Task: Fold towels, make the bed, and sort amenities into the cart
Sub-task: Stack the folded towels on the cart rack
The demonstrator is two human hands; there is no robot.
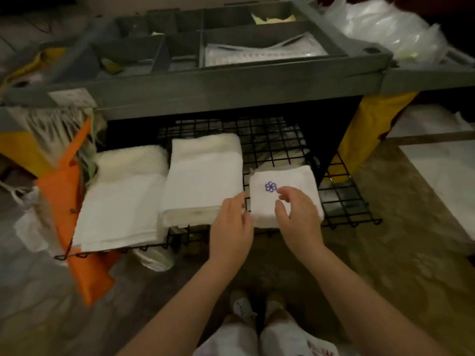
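A small folded white towel with a blue flower emblem lies on the black wire shelf of the grey cart. Two larger folded white towels, one in the middle and one at the left, lie beside it on the same shelf. My left hand hovers at the small towel's left edge, fingers loosely apart, holding nothing. My right hand hangs just over the towel's front, fingers curled and spread, not gripping it.
The cart's top tray holds several compartments with packets and papers. Clear plastic bags pile at the top right. A yellow bag hangs on the cart's right side, an orange cloth on its left. My feet stand on the patterned floor below.
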